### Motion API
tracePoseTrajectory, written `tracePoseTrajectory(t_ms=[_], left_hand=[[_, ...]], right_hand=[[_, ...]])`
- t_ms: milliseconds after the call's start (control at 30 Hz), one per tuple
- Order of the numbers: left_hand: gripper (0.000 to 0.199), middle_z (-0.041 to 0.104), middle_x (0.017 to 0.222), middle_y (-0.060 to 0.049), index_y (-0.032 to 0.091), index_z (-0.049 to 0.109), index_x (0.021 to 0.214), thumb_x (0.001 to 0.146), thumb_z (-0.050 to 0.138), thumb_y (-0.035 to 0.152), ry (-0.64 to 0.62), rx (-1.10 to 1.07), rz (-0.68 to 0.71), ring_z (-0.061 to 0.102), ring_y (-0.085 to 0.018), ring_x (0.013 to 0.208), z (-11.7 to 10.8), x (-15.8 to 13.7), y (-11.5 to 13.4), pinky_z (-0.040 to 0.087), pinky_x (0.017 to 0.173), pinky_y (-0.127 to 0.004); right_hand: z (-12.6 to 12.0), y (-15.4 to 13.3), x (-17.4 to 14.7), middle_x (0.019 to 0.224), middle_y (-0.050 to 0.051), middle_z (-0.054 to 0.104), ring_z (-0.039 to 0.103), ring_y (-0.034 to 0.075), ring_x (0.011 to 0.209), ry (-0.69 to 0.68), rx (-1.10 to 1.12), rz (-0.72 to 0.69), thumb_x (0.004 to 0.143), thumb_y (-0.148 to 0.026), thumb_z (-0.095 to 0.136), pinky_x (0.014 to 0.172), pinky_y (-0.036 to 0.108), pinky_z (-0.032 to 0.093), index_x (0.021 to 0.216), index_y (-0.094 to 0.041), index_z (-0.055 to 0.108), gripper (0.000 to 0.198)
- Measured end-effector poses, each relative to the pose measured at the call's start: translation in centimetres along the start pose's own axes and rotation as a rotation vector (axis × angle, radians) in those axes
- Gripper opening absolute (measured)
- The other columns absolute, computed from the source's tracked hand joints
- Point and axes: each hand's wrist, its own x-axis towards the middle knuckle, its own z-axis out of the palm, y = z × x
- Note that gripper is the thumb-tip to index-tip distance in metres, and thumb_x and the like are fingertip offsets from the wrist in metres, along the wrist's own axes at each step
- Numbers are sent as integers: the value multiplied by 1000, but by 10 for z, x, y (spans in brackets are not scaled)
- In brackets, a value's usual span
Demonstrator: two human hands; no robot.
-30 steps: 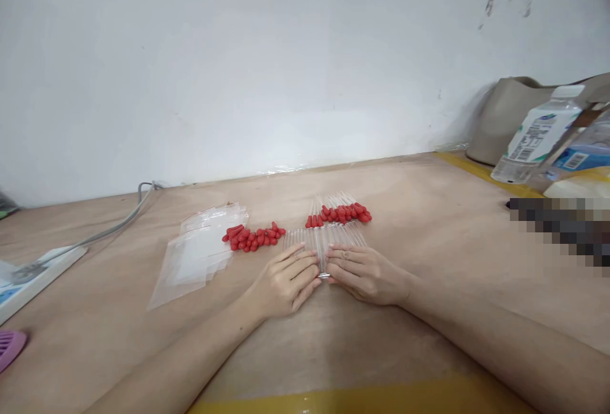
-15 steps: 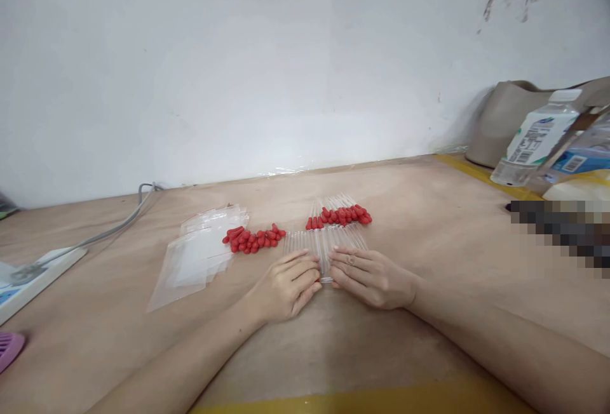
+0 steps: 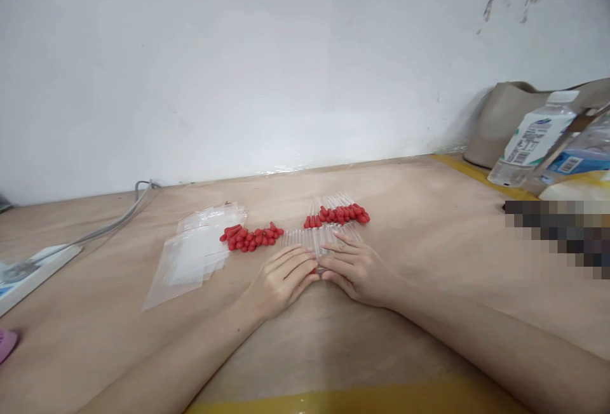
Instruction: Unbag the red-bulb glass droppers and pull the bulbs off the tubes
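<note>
My left hand (image 3: 282, 280) is closed in a pinch on a red rubber bulb (image 3: 313, 270), of which only a sliver shows between the fingers. Facing it, my right hand (image 3: 359, 271) pinches a clear glass tube (image 3: 321, 270), mostly hidden. The fingertips of both hands almost meet. Under and behind them lies a row of clear glass tubes (image 3: 298, 237). Left of that row is a pile of loose red rubber bulbs (image 3: 250, 239). Beyond it, several glass droppers with red bulbs (image 3: 339, 213) lie side by side, tips toward the wall.
Clear zip bags (image 3: 185, 261) overlap left of the bulbs. A power strip (image 3: 33, 277) with a grey cable (image 3: 112, 230) lies at far left, near a pink object (image 3: 6, 344). A plastic bottle (image 3: 531, 141) and a grey-brown container (image 3: 490, 125) stand at back right.
My hands have come closer together, the right one moving left. The gap between them, where the glass tube showed, has narrowed. The view has shifted slightly.
</note>
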Motion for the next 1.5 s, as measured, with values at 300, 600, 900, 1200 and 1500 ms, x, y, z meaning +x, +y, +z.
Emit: tracePoseTrajectory(t_ms=[300,600,900,1200,1500], left_hand=[[20,65,99,-8,12,55,100,80,56,12,-35,94,72,59,-19,96,0,-1,-1,46,92,-40],[12,65,89,-5,12,54,94,83,51,13,-110,54,7,60,-15,86,0,2,1,44,93,-38],[11,64,87,-6,14,54,89,86,43,13,-209,-23,-10,55,-19,103,-3,3,-2,42,96,-37],[13,64,86,-7,13,53,89,87,41,15,-264,-75,-49,55,-20,103,-5,3,-2,43,94,-36],[11,63,85,-7,13,55,88,86,45,17,-246,-49,-11,55,-21,101,-7,3,2,46,87,-35]], right_hand=[[3,-2,2,87,5,68,63,13,86,40,37,-31,84,-15,48,98,35,42,85,-14,59,11],[0,5,2,79,5,67,61,15,91,12,-94,-176,86,-16,48,99,33,43,83,-11,59,12],[-5,8,-1,87,7,67,60,16,96,-44,-159,-232,85,-16,50,97,32,45,89,-9,60,13],[-15,11,-2,90,9,68,58,20,101,-35,-224,-334,84,-14,51,95,34,46,92,-6,61,15],[-25,10,-1,95,13,66,56,22,105,-43,-239,-431,84,-8,46,95,35,46,97,-3,61,20]])
